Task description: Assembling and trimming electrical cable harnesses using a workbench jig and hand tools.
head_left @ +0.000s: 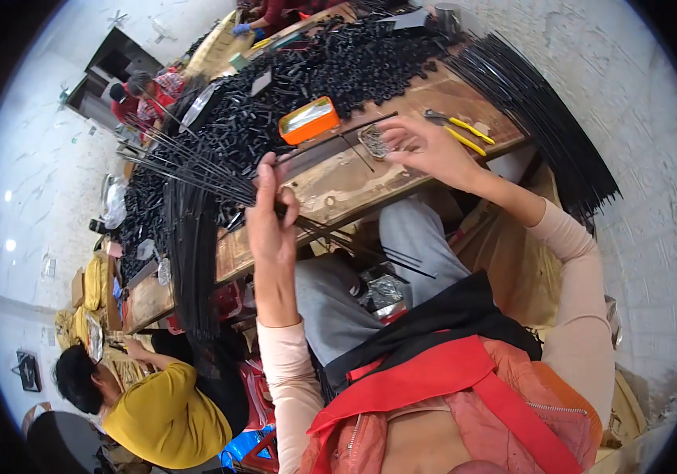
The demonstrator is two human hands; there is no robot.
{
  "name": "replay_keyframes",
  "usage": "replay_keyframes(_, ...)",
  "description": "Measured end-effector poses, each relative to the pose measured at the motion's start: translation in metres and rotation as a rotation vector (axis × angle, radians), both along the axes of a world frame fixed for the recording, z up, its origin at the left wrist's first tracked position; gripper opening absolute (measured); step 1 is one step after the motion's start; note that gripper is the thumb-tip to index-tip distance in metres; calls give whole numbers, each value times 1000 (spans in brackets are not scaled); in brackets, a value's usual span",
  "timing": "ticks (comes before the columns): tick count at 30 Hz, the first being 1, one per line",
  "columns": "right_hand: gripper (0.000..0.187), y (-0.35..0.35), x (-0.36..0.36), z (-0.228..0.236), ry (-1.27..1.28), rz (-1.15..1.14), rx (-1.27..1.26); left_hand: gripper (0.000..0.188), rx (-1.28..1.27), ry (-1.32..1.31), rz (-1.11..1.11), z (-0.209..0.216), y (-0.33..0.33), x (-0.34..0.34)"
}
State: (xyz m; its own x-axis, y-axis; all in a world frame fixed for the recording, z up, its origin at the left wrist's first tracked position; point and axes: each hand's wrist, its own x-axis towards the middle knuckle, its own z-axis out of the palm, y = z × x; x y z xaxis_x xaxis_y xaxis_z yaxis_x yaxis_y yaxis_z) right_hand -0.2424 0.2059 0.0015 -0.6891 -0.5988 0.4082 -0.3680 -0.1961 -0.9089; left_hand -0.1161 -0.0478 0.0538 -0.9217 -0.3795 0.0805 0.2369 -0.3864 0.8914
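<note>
Black rod [366, 126] slants over the middle of the bench, from the left hand [272, 217] toward two o'clock, its far end just by the right hand [433, 150]. The left fingers are bent close around its near end; thin rods [196, 175] pass that palm from ten to four o'clock, though I cannot tell whether they are gripped. The right fingers are half curled, slightly apart; whether they touch the rod is unclear.

Long black strands [190, 261] drape over the front edge at the left hand's eight o'clock. Between the hands, bare wood gives some room; at the right hand's three o'clock, curved black strips [548, 118] overhang the right end.

A person in yellow [172, 415] sits at the left hand's seven o'clock. The wooden bench [334, 189] carries heaped black pieces [354, 67] along its far side, and yellow-handled pliers [469, 136] at the right hand's two o'clock, before a pale wall [631, 103].

At the left hand's one o'clock stands an orange box [309, 121], contents indistinct; small metal bits [373, 142] lie clustered beside the right fingertips, their holder unclear.
</note>
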Motion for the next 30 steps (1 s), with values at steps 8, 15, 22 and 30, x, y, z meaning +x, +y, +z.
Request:
replay_keyframes(8,39,84,-80,-86,730,-949,1005,36,-189,33,188,24,18,-1)
replay_keyframes(15,35,60,-31,-41,-326,-392,13,30,-91,98,281,22,12,5)
replay_keyframes(22,34,29,33,14,327,-440,520,28,-117,105,339,23,25,13)
replay_keyframes(30,48,15,33,28,638,-616,548,26,-142,124,389,24,32,21)
